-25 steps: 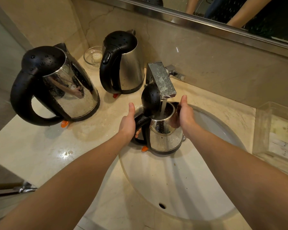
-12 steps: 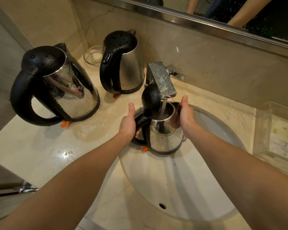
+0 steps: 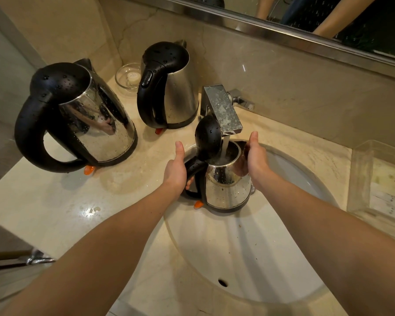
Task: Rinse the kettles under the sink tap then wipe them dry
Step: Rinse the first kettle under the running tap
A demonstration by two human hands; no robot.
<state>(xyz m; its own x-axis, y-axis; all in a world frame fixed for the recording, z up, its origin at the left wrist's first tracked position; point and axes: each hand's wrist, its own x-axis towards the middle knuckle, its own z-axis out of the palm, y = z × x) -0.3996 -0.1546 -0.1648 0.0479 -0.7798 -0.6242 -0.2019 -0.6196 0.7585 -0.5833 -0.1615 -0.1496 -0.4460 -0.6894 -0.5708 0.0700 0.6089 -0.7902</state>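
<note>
At the far left a first kettle (image 3: 96, 124) stands on the pale stone counter (image 3: 43, 201). It has a shiny steel body beaded with drops, a black lid that is shut, a thick black handle and an orange tab at its base. Behind it, near the wall, sits a small glass dish (image 3: 128, 76), and just beside that a second kettle (image 3: 178, 92) of the same make, duller steel, lid down, also wet. Next comes the left hand (image 3: 176, 169), with its thumb pointing up and its fingers curled round the black handle of a third kettle (image 3: 228, 185). This kettle is held upright over the rear of the white sink (image 3: 237, 258), straight under the square metal tap (image 3: 221, 108). Its black lid (image 3: 208, 137) is tipped open and leans against the tap's left side, and a stream of water (image 3: 224, 149) runs into the open mouth. The steel body is spotted with drops and has a black band and an orange tab at the bottom. The right hand (image 3: 257, 160) cups the kettle's right side near the rim with its thumb raised. Its fingers are hidden behind the body, so I cannot tell whether they are spread or together. Far right, a clear plastic tray (image 3: 379, 179) rests on the counter.
</note>
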